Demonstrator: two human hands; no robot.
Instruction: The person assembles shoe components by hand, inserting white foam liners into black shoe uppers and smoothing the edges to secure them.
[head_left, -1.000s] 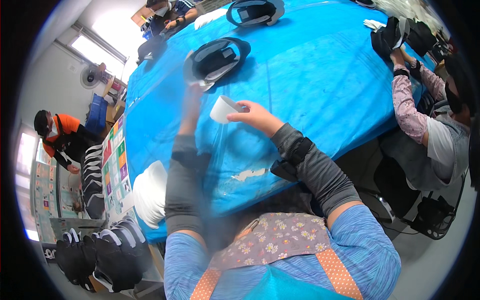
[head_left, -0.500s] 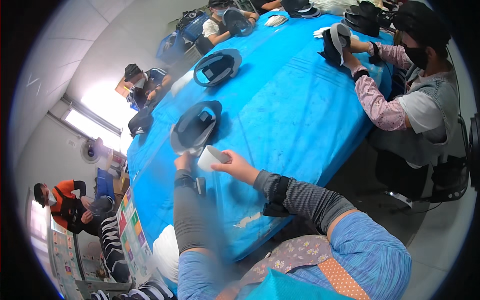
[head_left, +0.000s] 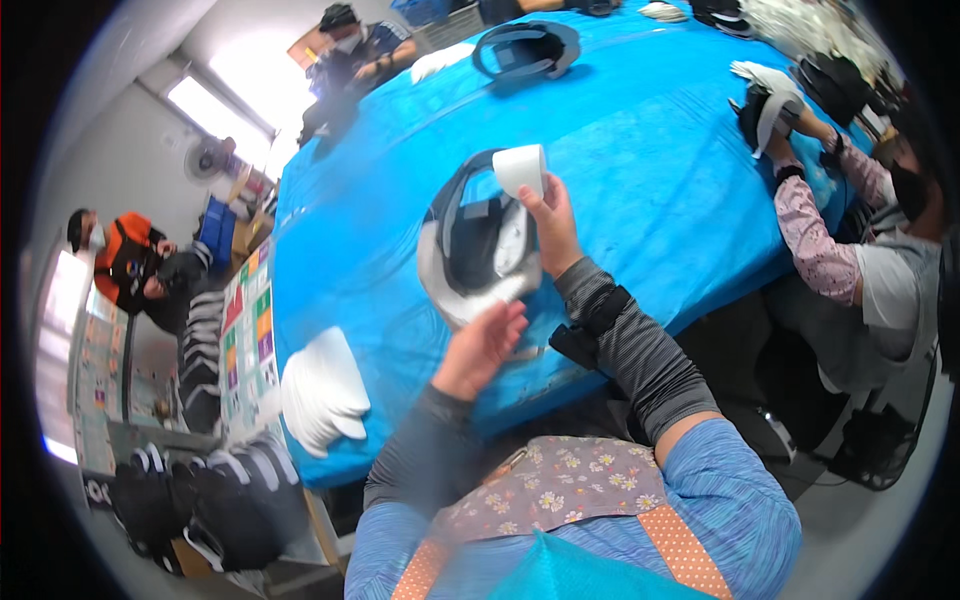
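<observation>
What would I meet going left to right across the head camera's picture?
Person in orange, stack of white pieces, wearer's left hand, wearer's right hand holding a white band, another person's pink sleeve.

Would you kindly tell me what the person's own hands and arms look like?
The left hand and right hand wear no gloves. A grey-and-black striped sleeve covers the right forearm, with a black strap and black box near the wrist; the left has a dark grey sleeve, partly blurred. Above are streaky blue shirt sleeves.
</observation>
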